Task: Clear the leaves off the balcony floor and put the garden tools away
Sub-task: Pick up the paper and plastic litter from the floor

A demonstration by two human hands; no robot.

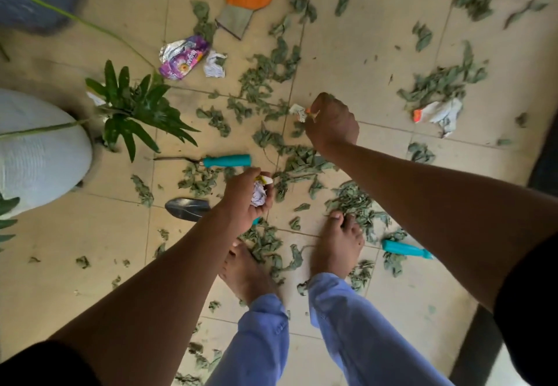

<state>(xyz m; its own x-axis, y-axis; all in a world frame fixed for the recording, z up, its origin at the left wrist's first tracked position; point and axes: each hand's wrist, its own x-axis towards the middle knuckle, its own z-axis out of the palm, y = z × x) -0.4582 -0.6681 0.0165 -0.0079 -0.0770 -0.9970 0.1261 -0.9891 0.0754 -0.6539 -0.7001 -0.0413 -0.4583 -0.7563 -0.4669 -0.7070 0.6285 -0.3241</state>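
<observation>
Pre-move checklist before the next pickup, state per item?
1. Left hand free: not ok, holds crumpled paper.
2. Right hand free: not ok, pinches a paper scrap.
3. Leaves cleared: not ok, scattered across the tiles.
4. Tools stowed: not ok, teal-handled fork, trowel and a teal handle lie on the floor.
5. Footing: not ok, bare feet among leaves.
6. Waste bin nearby: cannot tell.
</observation>
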